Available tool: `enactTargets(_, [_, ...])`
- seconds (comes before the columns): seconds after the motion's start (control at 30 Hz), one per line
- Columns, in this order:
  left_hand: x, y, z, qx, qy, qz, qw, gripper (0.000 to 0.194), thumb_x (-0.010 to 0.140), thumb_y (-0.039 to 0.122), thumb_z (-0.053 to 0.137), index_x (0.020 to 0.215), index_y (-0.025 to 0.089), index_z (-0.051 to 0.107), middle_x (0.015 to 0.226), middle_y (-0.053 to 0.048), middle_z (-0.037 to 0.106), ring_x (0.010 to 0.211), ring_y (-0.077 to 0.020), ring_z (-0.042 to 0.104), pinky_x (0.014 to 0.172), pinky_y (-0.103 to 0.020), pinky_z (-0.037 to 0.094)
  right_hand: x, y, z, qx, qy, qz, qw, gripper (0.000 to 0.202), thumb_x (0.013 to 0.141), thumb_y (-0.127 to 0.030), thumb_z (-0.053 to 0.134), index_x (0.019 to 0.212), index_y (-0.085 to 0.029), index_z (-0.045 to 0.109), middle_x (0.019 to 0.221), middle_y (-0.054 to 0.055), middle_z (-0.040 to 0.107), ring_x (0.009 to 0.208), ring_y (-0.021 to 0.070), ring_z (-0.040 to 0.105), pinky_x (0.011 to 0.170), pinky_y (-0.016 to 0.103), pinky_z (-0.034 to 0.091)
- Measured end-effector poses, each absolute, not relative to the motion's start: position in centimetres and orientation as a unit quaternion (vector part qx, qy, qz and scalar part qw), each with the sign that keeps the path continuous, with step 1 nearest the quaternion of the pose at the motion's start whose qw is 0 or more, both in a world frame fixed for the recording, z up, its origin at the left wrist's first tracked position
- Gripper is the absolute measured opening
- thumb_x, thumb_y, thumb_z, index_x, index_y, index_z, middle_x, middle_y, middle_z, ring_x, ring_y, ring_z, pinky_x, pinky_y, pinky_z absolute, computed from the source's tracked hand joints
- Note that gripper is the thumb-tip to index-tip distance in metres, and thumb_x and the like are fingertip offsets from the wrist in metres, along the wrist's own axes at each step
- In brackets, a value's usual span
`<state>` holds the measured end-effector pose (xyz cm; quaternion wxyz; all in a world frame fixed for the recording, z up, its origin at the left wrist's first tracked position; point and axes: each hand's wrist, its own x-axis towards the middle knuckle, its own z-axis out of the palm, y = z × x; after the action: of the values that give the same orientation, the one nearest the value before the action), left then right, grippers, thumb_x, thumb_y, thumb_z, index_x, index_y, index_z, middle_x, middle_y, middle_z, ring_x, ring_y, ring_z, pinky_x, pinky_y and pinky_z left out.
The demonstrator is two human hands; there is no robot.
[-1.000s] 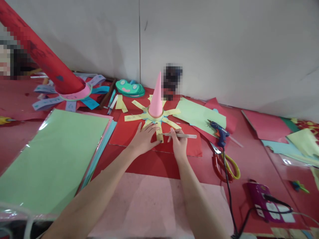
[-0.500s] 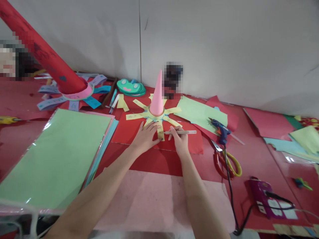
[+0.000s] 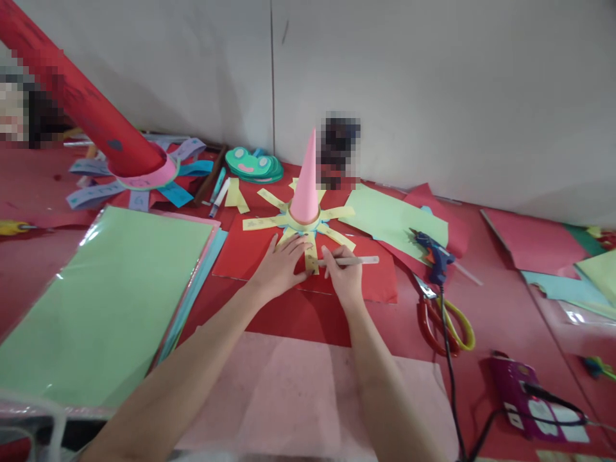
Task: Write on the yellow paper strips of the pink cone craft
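Note:
A pink paper cone [image 3: 305, 192] stands upright on the red sheet [image 3: 375, 276], with several yellow paper strips [image 3: 264, 222] spread out around its base like rays. My left hand [image 3: 279, 263] lies with fingers spread, pressing on the strips at the front. In my right hand [image 3: 344, 273] is a pale slim pen [image 3: 360, 260], gripped near its tip. The pen's tip meets the front yellow strip [image 3: 312, 255], which bears small dark marks too fine to read.
To the right lie a blue glue gun [image 3: 437, 253], scissors [image 3: 433, 314] with red and yellow handles, and a purple box [image 3: 522, 391] with a black cable. A green paper stack [image 3: 115, 301] is at left. Behind it leans a red paper tube [image 3: 96, 115]; green frog cutouts [image 3: 253, 165] lie behind.
The view has shifted slightly. My right hand and the pen remain at the front strip with only a small movement; my left hand stays in place.

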<state>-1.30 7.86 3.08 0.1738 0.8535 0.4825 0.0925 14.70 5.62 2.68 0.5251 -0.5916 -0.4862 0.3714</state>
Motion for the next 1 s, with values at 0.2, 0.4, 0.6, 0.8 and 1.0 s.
enactTargets(0.2, [-1.40, 7.89, 3.42, 0.857, 0.475, 0.081, 0.181, 0.051, 0.087, 0.028, 0.057, 0.135, 0.023, 0.041, 0.149, -0.006, 0.038, 0.141, -0.0239, 0.027, 0.115, -0.054, 0.016, 14.60, 5.56, 2.54, -0.593, -0.507, 0.364, 0.509, 0.038, 0.082, -0.041, 0.062, 0.056, -0.023, 0.041, 0.041, -0.008, 0.047, 0.040, 0.0098, 0.050, 0.049, 0.023, 0.043])
enactTargets(0.4, [-1.48, 7.92, 3.20, 0.859, 0.471, 0.091, 0.178, 0.050, 0.087, 0.028, 0.057, 0.135, 0.024, 0.041, 0.149, -0.006, 0.039, 0.141, -0.0241, 0.029, 0.115, -0.054, 0.015, 14.56, 5.53, 2.57, -0.595, -0.512, 0.371, 0.496, 0.037, 0.082, -0.040, 0.060, 0.056, -0.023, 0.041, 0.041, -0.007, 0.050, 0.041, 0.0099, 0.050, 0.049, 0.023, 0.043])
enactTargets(0.6, [-1.40, 7.92, 3.18, 0.860, 0.473, 0.085, 0.173, 0.050, 0.088, 0.028, 0.056, 0.135, 0.023, 0.041, 0.148, -0.007, 0.039, 0.140, -0.0245, 0.029, 0.115, -0.054, 0.016, 14.64, 5.57, 2.48, -0.586, -0.519, 0.381, 0.492, 0.037, 0.082, -0.043, 0.061, 0.056, -0.023, 0.042, 0.043, -0.006, 0.051, 0.042, 0.0099, 0.049, 0.048, 0.023, 0.043])
enactTargets(0.8, [-1.35, 7.96, 3.22, 0.861, 0.472, 0.082, 0.169, 0.050, 0.088, 0.029, 0.057, 0.135, 0.022, 0.041, 0.149, -0.007, 0.038, 0.141, -0.0249, 0.028, 0.115, -0.055, 0.017, 14.60, 5.50, 2.43, -0.588, -0.520, 0.386, 0.484, 0.037, 0.081, -0.043, 0.061, 0.058, -0.023, 0.042, 0.044, -0.006, 0.052, 0.043, 0.0105, 0.050, 0.049, 0.023, 0.044])
enactTargets(1.0, [-1.44, 7.93, 3.24, 0.861, 0.472, 0.083, 0.169, 0.048, 0.089, 0.030, 0.055, 0.135, 0.023, 0.041, 0.149, -0.007, 0.038, 0.141, -0.0246, 0.028, 0.115, -0.054, 0.017, 14.50, 5.46, 2.38, -0.593, -0.532, 0.367, 0.480, 0.036, 0.082, -0.043, 0.060, 0.058, -0.023, 0.042, 0.043, -0.006, 0.051, 0.042, 0.0104, 0.049, 0.048, 0.023, 0.042])
